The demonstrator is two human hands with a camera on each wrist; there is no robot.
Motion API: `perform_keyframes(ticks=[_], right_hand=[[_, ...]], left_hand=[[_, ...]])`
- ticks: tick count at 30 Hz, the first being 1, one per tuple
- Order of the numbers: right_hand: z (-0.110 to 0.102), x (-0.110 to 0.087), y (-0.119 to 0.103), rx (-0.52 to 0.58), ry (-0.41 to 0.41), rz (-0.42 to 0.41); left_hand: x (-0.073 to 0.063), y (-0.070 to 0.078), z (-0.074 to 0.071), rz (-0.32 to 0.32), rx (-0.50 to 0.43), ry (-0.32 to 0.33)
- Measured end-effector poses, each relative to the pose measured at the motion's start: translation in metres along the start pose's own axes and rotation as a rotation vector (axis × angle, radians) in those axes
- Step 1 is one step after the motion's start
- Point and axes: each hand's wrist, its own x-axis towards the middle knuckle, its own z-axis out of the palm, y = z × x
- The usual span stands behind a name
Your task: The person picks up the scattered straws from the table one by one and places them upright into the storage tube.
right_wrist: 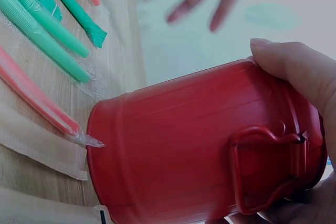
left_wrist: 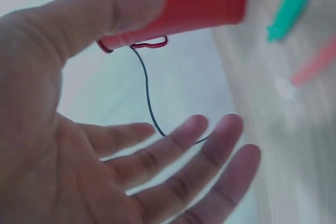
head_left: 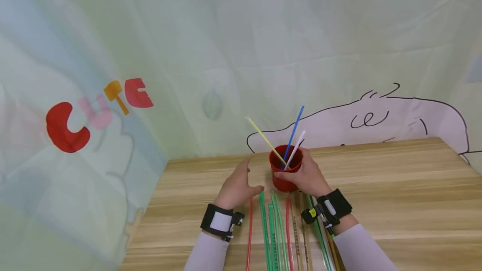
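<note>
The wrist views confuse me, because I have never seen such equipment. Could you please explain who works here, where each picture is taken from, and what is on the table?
No robot here: these are a person's bare left hand and right hand. The wide picture comes from a camera worn on the head, looking forward and down. The two close pictures come from small cameras on the wrists. On the table lie straws, mostly green, red and brownish. The right hand grips the red cup near its rim; three straws lean inside. The left hand, beside it, holds nothing.
</note>
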Motion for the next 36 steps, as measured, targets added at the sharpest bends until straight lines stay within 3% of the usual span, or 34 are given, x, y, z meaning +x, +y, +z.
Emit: perform_keyframes(ticks=[9, 16, 21, 29, 36], right_hand=[[0.000, 0.001, 0.001, -0.006, 0.008, 0.001], [0.000, 0.002, 0.002, 0.007, 0.002, 0.007], [0.000, 0.002, 0.002, 0.009, 0.003, 0.013], [0.000, 0.003, 0.002, 0.009, -0.002, 0.003], [0.000, 0.004, 0.003, 0.019, -0.002, 0.012]], left_hand=[[-0.035, -0.014, 0.012, -0.113, 0.228, -0.009], [-0.044, -0.013, 0.029, -0.095, 0.295, -0.052], [-0.045, -0.011, 0.036, -0.063, 0.339, -0.012], [-0.044, -0.012, 0.036, -0.083, 0.242, -0.013], [-0.042, -0.010, 0.018, -0.110, 0.175, 0.012]])
